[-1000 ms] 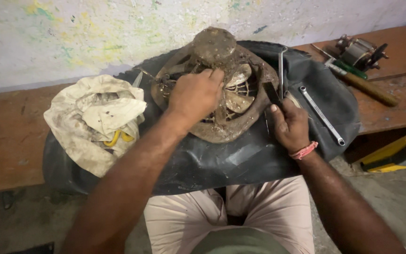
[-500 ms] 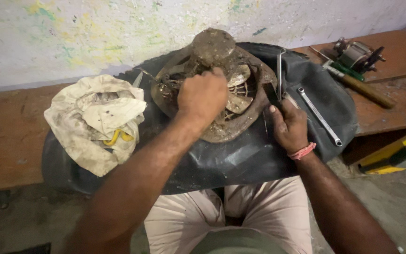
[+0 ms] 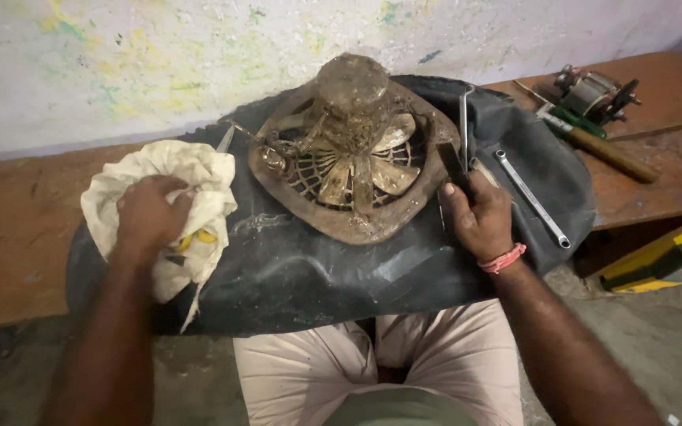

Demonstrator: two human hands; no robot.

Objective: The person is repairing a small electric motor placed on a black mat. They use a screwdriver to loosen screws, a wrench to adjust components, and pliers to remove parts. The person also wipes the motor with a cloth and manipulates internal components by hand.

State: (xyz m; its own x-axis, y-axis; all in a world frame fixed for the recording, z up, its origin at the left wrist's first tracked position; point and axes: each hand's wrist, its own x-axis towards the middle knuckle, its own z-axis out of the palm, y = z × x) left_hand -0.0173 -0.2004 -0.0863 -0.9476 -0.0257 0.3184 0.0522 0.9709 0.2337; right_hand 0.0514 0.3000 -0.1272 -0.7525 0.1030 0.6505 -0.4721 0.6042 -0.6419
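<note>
Clutching hands: left (image 3: 148,217) on crumpled cloth (image 3: 191,177), right (image 3: 479,217) gripping grimy, rust-brown fan (image 3: 353,150).

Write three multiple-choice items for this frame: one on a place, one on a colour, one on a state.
1. Where does the left hand rest?
A. on the crumpled cream cloth
B. on the fan
C. on the spanner

2. What colour is the band on the right hand's wrist?
A. blue
B. pink-red
C. green

3. How does the rusty brown exhaust fan lie?
A. hung on the wall
B. on the floor
C. flat on the black rubber sheet

Answers: 1 A, fingers press the cloth; 2 B, a pink-red loop shows; 3 C, its frame lies on the rubber.
</note>
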